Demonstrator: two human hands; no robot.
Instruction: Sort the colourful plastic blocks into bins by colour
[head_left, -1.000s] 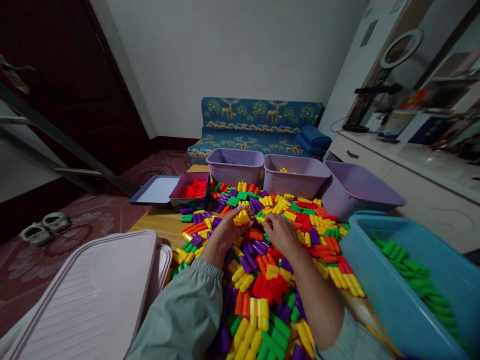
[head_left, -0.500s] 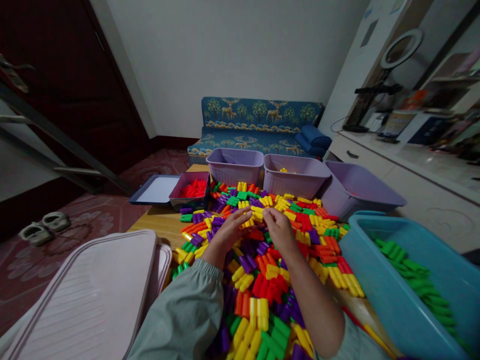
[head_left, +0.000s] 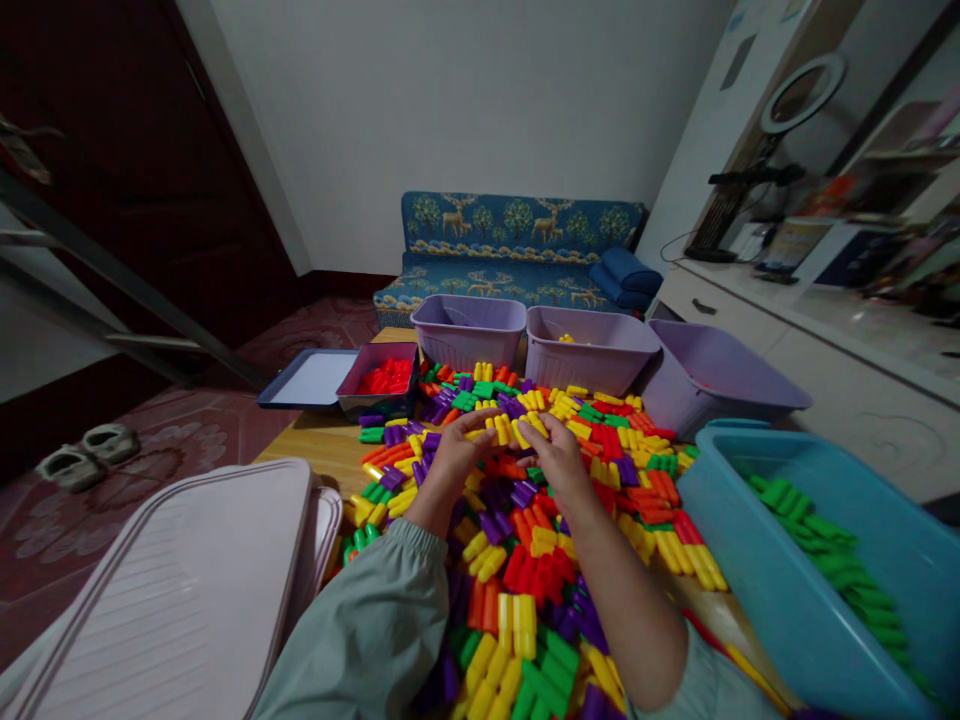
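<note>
Over the heap of coloured plastic building blocks [head_left: 525,575], both hands meet around a short row of yellow building blocks [head_left: 504,431]. My left hand [head_left: 454,458] pinches the row's left end, and my right hand [head_left: 559,456] grips its right end with thumb and fingers. Whether the row is one piece or several joined is too small to tell. Beneath and around the hands lie yellow, purple, red, orange and green blocks, many of them joined in small groups.
Purple bins [head_left: 469,335] line the table's far side. A box of red blocks [head_left: 386,378] sits at the back left, and a blue bin [head_left: 832,560] with green blocks at the right. Pale lids [head_left: 180,590] lie at the near left. A patterned sofa [head_left: 517,240] stands behind.
The yellow blocks between my hands now show as a longer row, turned more side-on. My right hand has shifted slightly right and its fingers have spread; my left hand has dropped a little.
</note>
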